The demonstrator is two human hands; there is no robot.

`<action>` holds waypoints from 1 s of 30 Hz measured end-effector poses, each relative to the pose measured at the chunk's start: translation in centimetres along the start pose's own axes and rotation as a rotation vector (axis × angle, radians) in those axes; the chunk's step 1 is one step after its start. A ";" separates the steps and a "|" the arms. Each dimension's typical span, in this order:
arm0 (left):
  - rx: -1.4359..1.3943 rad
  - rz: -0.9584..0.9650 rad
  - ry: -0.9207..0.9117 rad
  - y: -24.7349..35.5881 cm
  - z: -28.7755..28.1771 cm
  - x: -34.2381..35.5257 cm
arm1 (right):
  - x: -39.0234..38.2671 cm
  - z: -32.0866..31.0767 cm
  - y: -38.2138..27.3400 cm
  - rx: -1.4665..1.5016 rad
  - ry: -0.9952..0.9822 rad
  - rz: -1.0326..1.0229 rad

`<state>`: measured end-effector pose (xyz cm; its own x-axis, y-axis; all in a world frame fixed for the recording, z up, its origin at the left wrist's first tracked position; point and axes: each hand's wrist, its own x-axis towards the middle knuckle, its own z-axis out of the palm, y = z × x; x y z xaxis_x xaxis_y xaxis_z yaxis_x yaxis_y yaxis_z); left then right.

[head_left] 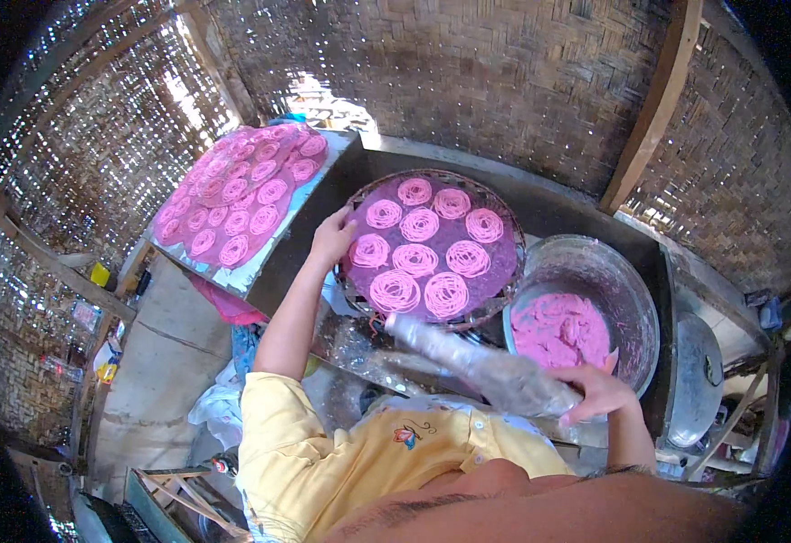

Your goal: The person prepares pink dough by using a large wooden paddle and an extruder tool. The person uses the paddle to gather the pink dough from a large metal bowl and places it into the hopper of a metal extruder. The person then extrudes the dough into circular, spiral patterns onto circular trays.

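A: Setting? Looks like a rustic food-making hut, not a house kitchen.

B: Agreed. Woven bamboo mat walls (504, 72) all round, daylight pricking through the weave, rough timber posts (658, 100).

A: Work surface?

B: Dark metal-topped bench (558, 208). On it a round woven tray (432, 249) of pink noodle coils, a large bowl (586, 308) of pink dough beside it.

A: More product?

B: A flat sheet (233, 204) to the left, covered with the same coils. Small-batch production, by hand.
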<state>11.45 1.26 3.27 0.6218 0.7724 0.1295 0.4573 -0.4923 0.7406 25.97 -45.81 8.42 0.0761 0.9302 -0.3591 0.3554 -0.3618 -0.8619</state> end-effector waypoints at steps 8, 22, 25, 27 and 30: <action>0.225 0.039 -0.022 -3.5 2.1 5.0 | 3.4 4.3 1.8 -0.275 -0.033 0.285; 0.421 0.063 -0.182 -5.0 3.0 9.0 | 12.4 10.6 2.9 -0.514 0.738 -0.031; 0.388 0.064 -0.200 -6.0 2.3 9.2 | 14.6 5.4 -2.7 -0.331 1.085 0.062; 0.344 0.135 -0.147 -4.5 2.7 8.5 | 16.3 2.1 -0.8 -0.378 1.256 0.092; 0.470 0.153 -0.018 -4.1 2.8 8.2 | 19.4 -1.4 1.8 -0.474 1.200 0.482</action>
<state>16.46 8.45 -0.59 0.7131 0.6722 0.1992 0.5947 -0.7305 0.3358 29.38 -28.29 0.43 0.9452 0.2897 0.1504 0.3264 -0.8304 -0.4515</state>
